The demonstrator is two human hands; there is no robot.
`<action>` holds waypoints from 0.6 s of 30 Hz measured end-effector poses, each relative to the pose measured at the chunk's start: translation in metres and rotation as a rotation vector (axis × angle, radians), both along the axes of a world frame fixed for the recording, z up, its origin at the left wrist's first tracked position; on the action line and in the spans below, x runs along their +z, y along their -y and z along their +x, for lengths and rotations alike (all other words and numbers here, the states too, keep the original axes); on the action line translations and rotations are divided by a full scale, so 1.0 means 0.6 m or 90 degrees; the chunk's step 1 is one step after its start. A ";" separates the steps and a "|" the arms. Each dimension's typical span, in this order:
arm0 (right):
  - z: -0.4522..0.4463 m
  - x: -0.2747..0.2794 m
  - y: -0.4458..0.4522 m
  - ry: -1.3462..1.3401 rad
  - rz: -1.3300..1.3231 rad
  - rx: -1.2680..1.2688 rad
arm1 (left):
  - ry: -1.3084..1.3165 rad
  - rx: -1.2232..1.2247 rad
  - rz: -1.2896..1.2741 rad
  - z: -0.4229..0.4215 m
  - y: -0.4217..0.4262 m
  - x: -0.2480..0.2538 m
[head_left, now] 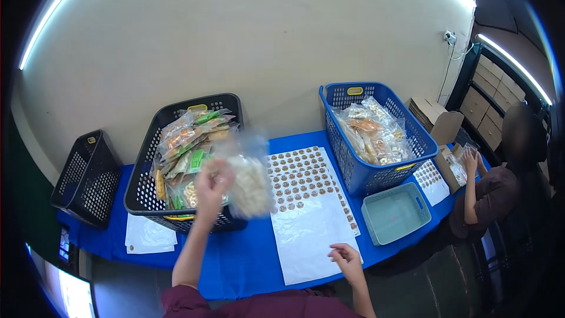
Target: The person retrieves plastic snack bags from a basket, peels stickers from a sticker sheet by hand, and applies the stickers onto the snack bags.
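Note:
My left hand (213, 184) is closed on the edge of a clear plastic packet (251, 185) with pale contents. Motion blurs both the packet and my fingers. They are over the right side of a black perforated basket (134, 185) heaped with filled packets (194, 147), some with green parts. Nearer to me, my right hand (348, 261) hovers at the lower right edge of a white sticker sheet (306, 247). Its fingers are loosely bent and apart, and I see nothing held in them. Rows of round brown stickers (297, 179) cover the sheet's upper part.
A blue basket (368, 176) of packets stands right of the sheet, behind a grey-green tray (395, 215). At far left is another black basket (88, 179). White sheets (150, 235) lie before the large basket. A person (485, 194) at right handles a packet beside a cardboard box (450, 168).

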State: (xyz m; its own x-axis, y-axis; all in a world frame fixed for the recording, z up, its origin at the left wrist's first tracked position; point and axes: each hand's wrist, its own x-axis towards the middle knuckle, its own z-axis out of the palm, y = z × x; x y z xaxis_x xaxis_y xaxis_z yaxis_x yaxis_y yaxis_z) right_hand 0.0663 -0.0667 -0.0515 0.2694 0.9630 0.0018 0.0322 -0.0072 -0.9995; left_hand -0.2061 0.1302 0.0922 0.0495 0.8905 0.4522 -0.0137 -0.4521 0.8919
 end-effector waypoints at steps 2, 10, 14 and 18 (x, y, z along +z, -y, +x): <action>-0.024 0.026 -0.009 -0.096 0.008 0.139 | -0.093 -0.124 -0.077 0.042 0.061 -0.060; -0.070 0.002 -0.046 -0.044 -0.076 0.260 | 0.317 -0.147 -0.278 0.101 0.167 -0.184; -0.075 0.018 -0.071 0.045 -0.066 0.414 | 0.061 -0.256 -0.439 0.055 0.183 -0.225; -0.104 -0.032 -0.115 -0.003 -0.142 0.521 | 0.165 -0.143 -0.408 0.029 0.199 -0.202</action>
